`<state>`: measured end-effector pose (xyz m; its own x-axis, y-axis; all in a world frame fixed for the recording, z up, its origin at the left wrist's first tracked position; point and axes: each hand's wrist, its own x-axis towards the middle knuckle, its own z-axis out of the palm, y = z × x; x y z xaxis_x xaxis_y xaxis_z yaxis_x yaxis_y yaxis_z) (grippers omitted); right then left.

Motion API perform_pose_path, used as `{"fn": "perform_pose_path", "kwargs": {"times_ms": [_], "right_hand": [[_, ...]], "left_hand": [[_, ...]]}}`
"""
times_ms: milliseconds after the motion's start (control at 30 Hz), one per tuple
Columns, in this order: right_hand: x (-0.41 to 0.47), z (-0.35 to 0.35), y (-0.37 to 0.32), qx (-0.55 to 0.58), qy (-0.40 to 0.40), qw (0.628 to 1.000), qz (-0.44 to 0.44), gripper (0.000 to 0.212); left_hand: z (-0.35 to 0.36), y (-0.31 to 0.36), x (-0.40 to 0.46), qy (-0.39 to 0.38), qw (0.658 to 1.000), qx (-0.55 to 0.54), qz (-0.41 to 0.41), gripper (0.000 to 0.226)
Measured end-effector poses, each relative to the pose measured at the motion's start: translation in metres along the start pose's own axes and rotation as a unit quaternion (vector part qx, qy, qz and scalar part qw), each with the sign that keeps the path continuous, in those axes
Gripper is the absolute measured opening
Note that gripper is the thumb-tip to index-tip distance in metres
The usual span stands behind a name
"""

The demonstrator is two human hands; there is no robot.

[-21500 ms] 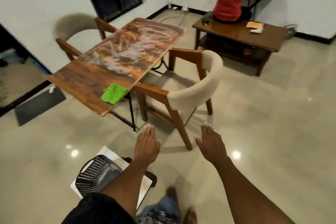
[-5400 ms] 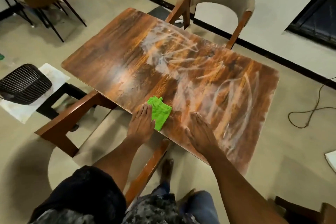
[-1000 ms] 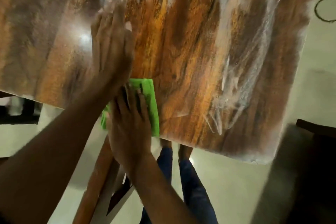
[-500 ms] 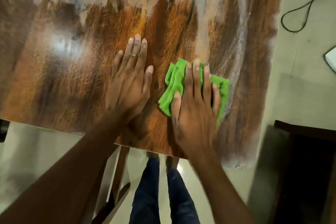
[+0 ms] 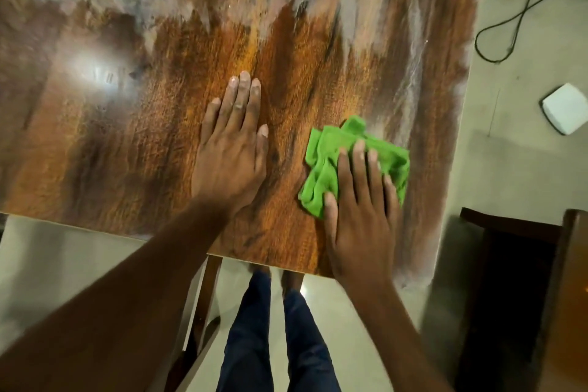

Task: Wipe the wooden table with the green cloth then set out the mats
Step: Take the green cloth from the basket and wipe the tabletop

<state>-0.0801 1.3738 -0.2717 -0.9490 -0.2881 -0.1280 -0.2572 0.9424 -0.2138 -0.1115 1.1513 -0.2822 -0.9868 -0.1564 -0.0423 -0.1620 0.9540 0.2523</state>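
Wooden counter [image 5: 159, 111] fills the view, glossy and dark at left, streaked with pale chalky residue along the top and down the right side. Left hand [image 5: 230, 149] lies flat on the wood, fingers straight and together, bracing. Just right of it, well apart from the residue-free patch, the right hand [image 5: 359, 210] presses the crumpled cloth [image 5: 327, 165] down with straight fingers; nothing pinched. Cloth sits near the front right corner, at the edge of a white streak. Judgement: wiping is partway. Best to spread the cloth flatter, keep firm palm pressure, sweep rightward in overlapping passes, then work the far streaks. No mats in view.
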Motion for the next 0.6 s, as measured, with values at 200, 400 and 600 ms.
{"fn": "perform_pose_path", "kwargs": {"times_ms": [200, 400, 600], "right_hand": [[-0.051, 0.001, 0.005, 0.053, -0.017, 0.997, 0.061, 0.065], [0.064, -0.002, -0.001, 0.018, 0.04, 0.996, 0.082, 0.075], [0.184, -0.02, 0.04, 0.029, 0.074, 0.996, 0.04, 0.065]], "left_hand": [[0.003, 0.0, 0.001, -0.002, 1.0, -0.009, -0.004, 0.063], [0.004, -0.001, 0.004, -0.004, 1.0, -0.02, -0.007, 0.063], [0.003, -0.001, 0.005, -0.006, 1.0, -0.024, -0.003, 0.063]]}}
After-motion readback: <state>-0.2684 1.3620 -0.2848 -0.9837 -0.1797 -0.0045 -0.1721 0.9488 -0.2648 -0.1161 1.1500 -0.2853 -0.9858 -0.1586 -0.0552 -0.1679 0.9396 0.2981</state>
